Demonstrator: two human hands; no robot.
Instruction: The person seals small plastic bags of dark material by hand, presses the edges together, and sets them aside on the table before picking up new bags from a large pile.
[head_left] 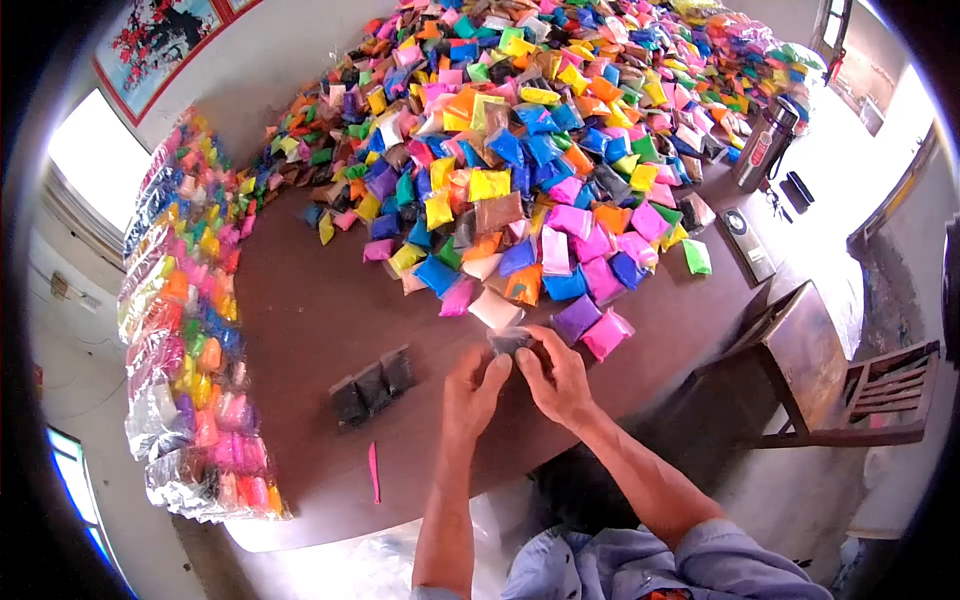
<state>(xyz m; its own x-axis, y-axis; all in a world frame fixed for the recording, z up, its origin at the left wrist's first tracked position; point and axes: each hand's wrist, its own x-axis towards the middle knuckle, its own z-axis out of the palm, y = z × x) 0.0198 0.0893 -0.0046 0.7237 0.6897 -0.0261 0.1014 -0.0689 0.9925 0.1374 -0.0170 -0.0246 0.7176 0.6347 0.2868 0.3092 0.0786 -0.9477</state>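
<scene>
Between the fingertips of my left hand (472, 388) and my right hand (556, 378) is a small black packet (510, 341), held over the brown table (300, 290). Both hands pinch it from either side, thumbs toward me. Left of my left hand, a row of three black packets (372, 388) lies side by side on the table. A thin pink plastic knife-like tool (375, 472) rests below them. Just beyond my fingers are a pale peach packet (496, 309) and a hot pink packet (607, 334).
A large heap of colourful packets (490, 185) covers the far side. Clear bags of packets (200, 340) line the left edge. On the right are a thermos flask (766, 145), a flat metallic object (748, 245), and a wooden chair (885, 395) beyond the edge.
</scene>
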